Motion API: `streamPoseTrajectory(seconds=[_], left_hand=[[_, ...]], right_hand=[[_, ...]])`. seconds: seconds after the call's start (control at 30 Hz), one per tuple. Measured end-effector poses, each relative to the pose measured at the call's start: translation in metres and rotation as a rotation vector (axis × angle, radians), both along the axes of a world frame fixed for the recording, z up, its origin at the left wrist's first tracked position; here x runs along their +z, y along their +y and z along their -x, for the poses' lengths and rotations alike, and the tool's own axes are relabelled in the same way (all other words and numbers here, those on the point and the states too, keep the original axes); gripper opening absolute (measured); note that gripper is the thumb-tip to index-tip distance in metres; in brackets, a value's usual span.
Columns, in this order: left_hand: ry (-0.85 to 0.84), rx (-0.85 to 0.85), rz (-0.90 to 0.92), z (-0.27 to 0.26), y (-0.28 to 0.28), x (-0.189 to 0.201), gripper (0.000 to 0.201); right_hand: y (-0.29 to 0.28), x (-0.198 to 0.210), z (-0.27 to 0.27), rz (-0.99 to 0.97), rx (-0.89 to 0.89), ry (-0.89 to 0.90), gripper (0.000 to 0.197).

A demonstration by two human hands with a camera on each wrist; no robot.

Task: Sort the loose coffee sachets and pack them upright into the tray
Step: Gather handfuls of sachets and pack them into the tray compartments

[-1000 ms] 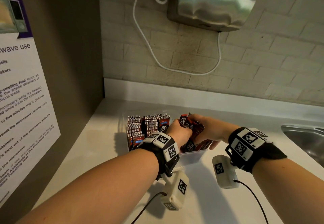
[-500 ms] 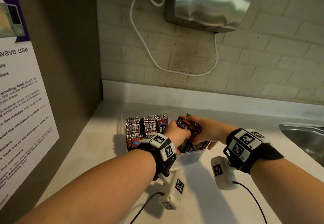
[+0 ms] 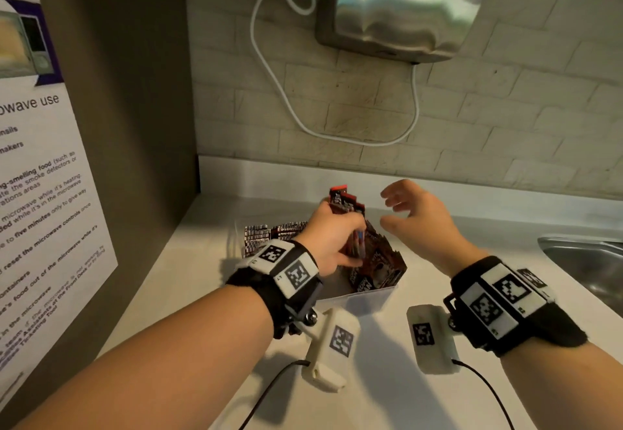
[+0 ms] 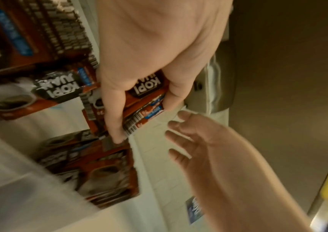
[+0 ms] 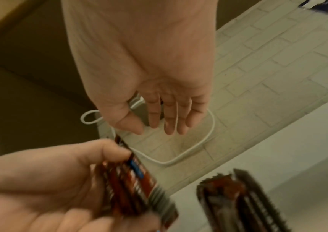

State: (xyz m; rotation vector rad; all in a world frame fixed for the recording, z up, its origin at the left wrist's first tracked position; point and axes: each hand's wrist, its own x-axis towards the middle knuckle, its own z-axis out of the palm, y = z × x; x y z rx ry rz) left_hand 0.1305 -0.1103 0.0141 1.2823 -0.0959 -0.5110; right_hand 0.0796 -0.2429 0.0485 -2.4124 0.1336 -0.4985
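Left hand point(image 3: 328, 237) gripping a bunch of coffee sachets point(image 3: 345, 202) above the clear tray point(image 3: 357, 300), right hand point(image 3: 416, 219) hovering beside them, fingers spread, holding nothing, tray sitting on the white tabletop point(image 3: 387, 392)

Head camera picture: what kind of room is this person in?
Probably a shared pantry or break room at a workplace. A notice about microwave use hangs on the left, a steel sink sits at the counter's right edge, and a clear tray of coffee sachets stands on the counter.
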Motion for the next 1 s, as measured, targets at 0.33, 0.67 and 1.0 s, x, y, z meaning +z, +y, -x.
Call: streamPoseTrajectory(seconds=[0.33,0.67,1.0], left_hand=[[0.189,0.015,0.213,0.007,0.028,0.023,0.003],[0.054,-0.160,-0.041,0.016,0.046,0.015,0.019],[0.026,0.002,0.252,0.022,0.045,0.009,0.018]], right_hand=[[0.051,-0.022,0.001,0.247,0.182,0.022,0.019],[0.051,-0.013,-0.001,-0.336,0.262,0.052,0.009],[0.066,-0.013,0.000,-0.258,0.349,0.070,0.023]])
